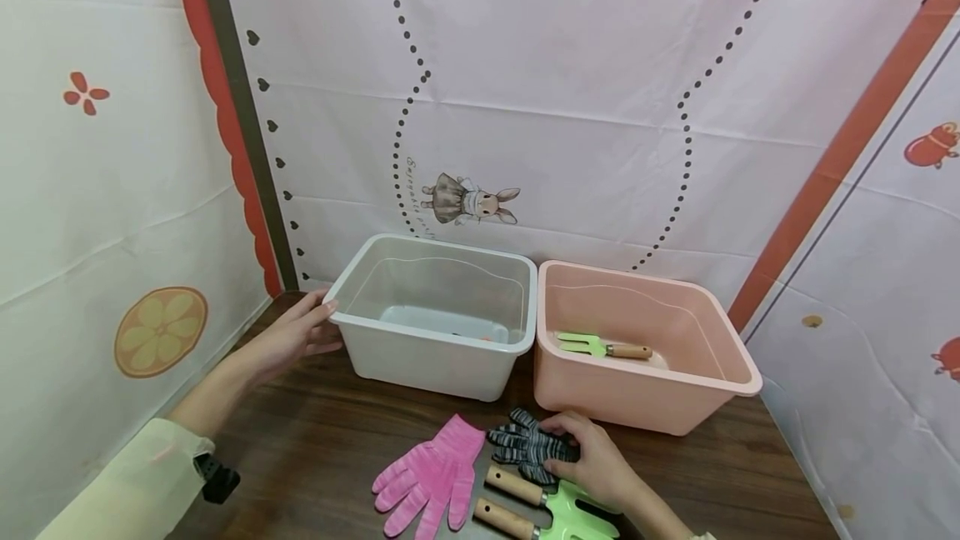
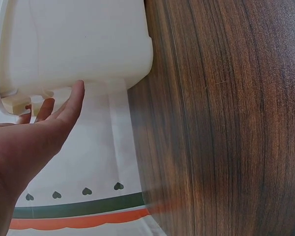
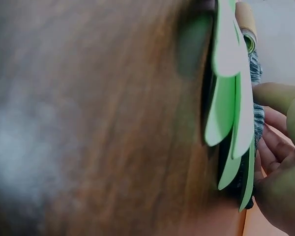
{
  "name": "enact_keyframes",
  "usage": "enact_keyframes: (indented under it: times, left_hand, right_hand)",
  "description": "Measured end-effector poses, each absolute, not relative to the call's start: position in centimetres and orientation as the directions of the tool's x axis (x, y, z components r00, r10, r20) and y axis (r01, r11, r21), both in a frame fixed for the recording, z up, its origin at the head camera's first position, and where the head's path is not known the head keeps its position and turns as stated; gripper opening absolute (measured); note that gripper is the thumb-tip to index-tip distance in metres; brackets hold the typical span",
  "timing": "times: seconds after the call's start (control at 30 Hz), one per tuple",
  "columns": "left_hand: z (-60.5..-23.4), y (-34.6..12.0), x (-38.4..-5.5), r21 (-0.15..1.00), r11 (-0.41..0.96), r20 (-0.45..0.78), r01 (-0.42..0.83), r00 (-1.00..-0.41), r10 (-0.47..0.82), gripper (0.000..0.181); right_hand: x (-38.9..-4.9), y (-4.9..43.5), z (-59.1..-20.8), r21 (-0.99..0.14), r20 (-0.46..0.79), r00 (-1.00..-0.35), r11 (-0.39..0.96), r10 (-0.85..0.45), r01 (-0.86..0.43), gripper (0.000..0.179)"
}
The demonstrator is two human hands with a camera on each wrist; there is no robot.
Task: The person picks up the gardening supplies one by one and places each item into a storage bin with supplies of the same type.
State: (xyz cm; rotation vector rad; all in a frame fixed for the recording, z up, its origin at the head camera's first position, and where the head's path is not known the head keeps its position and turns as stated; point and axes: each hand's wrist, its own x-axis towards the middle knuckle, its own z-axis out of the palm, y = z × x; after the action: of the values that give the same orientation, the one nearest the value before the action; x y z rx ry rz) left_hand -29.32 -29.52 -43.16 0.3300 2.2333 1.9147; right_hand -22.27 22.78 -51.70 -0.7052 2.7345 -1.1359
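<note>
My left hand (image 1: 296, 327) holds the left end of the pale grey-white plastic bin (image 1: 423, 361), thumb at the rim and fingers beneath it. In the left wrist view, the fingers (image 2: 73, 105) reach under the bin's lip. My right hand (image 1: 592, 457) pinches the cuff end of a black-and-grey knitted glove (image 1: 517, 442) lying on the table. Just below that glove are two green garden tools with wooden handles (image 1: 513, 486); prongs (image 3: 221, 113) show beside my hand in the right wrist view. A pink glove (image 1: 435, 477) lies flat to their left.
A pink bin (image 1: 630, 402) stands right of the pale one, nearly touching it, with a green hand fork (image 1: 600, 347) inside. Something small and orange (image 1: 491, 338) is partly visible in the pale bin. Printed cloth (image 1: 585, 132) hangs behind the dark wooden table (image 1: 300, 457).
</note>
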Motion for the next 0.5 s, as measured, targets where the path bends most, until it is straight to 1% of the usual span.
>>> enact_keyframes:
  times: [0.3,0.5]
  left_hand:
    - [-43.24,-29.5,-29.41,0.99,0.13,0.008,0.048,-0.957,0.291,0.069]
    - [-43.22,-29.5,-29.38,0.991,0.128,0.006,0.044,-0.959,0.283,0.069]
  right_hand:
    - [-22.64,22.63,-51.49,-0.661,0.067,-0.896,0.653,-0.438,-0.369,0.034]
    - [-23.04,22.62,-51.51,-0.612,0.108,-0.885,0.671,-0.453,-0.418,0.028]
